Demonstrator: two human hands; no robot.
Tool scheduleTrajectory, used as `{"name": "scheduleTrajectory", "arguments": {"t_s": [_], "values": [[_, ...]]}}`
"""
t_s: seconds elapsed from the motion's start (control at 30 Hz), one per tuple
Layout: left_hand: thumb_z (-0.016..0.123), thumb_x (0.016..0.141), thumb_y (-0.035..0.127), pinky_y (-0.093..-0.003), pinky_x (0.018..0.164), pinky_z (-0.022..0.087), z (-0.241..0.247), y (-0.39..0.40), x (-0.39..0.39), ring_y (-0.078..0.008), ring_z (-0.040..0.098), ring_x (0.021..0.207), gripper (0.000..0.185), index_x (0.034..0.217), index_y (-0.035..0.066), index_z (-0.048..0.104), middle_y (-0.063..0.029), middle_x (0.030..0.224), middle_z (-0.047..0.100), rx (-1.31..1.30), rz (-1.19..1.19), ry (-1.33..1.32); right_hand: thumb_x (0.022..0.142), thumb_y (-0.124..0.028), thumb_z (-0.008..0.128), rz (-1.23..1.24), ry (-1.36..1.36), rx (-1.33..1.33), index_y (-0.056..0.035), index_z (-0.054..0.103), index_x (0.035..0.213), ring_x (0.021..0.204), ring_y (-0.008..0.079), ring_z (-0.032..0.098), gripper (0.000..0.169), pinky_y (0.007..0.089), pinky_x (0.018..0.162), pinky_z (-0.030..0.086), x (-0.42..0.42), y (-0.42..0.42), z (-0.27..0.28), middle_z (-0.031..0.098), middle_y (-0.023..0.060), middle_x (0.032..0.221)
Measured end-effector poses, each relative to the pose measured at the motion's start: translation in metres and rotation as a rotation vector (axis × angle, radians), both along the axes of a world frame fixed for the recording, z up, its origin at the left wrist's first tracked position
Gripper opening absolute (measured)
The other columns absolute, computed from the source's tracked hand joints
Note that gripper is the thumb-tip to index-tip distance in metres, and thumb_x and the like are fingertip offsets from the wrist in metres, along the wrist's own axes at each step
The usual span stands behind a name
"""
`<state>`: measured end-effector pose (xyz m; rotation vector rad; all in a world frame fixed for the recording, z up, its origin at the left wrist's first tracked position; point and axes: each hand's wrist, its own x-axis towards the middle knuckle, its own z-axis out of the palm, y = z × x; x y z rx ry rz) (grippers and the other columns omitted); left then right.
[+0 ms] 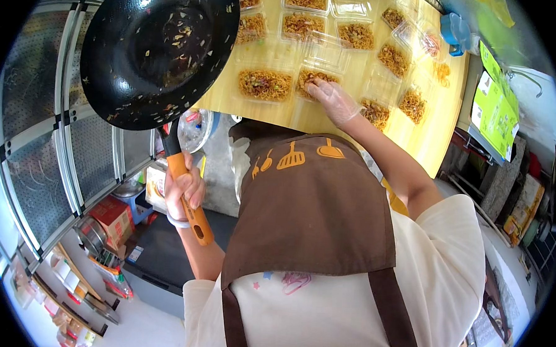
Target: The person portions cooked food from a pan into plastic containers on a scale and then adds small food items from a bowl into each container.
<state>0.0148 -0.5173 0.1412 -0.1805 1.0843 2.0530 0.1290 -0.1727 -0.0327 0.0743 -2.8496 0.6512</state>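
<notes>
My left hand (184,190) grips the orange handle (203,230) of a black wok (125,50), which is tilted so that its inside faces me. Scraps of noodle and onion cling to the wok. My right hand (332,99), in a clear disposable glove, has its fingertips on the fried noodles (305,79) in an open clear plastic container. Whether the fingers pinch any noodles is hidden. That container's raised lid (327,52) lies behind it. To its left is another filled container (264,84).
Several more noodle containers (304,26) stand on the wooden table (221,94). At the far right are a blue jug (453,32) and rubber bands (441,73). A bin with a clear liner (196,128) stands below the wok; metal-framed panels (35,74) line the left.
</notes>
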Motion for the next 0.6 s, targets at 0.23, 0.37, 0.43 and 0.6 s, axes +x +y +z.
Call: {"name": "scheduleTrajectory", "arguments": {"t_s": [0.23, 0.37, 0.43, 0.6], "values": [[0.060, 0.079, 0.011, -0.0197, 0.030, 0.032, 0.008, 0.003, -0.005, -0.0090, 0.038, 0.033, 0.033, 0.101, 0.000, 0.038, 0.0004, 0.051, 0.038, -0.014, 0.026, 0.003, 0.074, 0.002, 0.054, 0.038, 0.001, -0.011, -0.0048, 0.058, 0.103, 0.089, 0.0340, 0.057, 0.030, 0.0388, 0.077, 0.049, -0.009, 0.010, -0.001, 0.058, 0.0159, 0.101], [0.060, 0.080, 0.010, -0.0200, 0.030, 0.032, 0.021, 0.006, -0.004, -0.0099, 0.038, 0.033, 0.032, 0.100, -0.001, 0.037, -0.0003, 0.051, 0.038, -0.004, 0.074, -0.002, 0.070, 0.003, 0.060, -0.034, -0.118, -0.098, -0.0058, 0.061, 0.091, 0.086, 0.0317, 0.058, 0.023, 0.0370, 0.073, 0.049, -0.017, 0.011, -0.011, 0.059, 0.0138, 0.091], [0.060, 0.079, 0.009, -0.0205, 0.030, 0.032, 0.019, 0.000, -0.006, -0.0104, 0.037, 0.032, 0.032, 0.099, -0.001, 0.037, -0.0011, 0.051, 0.038, 0.004, 0.086, -0.030, 0.071, 0.003, 0.059, -0.109, 0.036, -0.236, -0.0068, 0.061, 0.087, 0.081, 0.0307, 0.057, 0.019, 0.0379, 0.071, 0.048, -0.033, 0.012, -0.004, 0.058, 0.0125, 0.083], [0.059, 0.079, 0.007, -0.0217, 0.030, 0.032, 0.015, -0.011, -0.007, -0.0109, 0.036, 0.032, 0.031, 0.099, 0.000, 0.037, -0.0016, 0.050, 0.037, -0.023, 0.139, -0.060, 0.070, 0.003, 0.060, -0.213, 0.238, -0.325, -0.0092, 0.064, 0.084, 0.078, 0.0306, 0.058, 0.019, 0.0396, 0.071, 0.049, -0.106, 0.034, 0.040, 0.059, 0.0123, 0.078]]}}
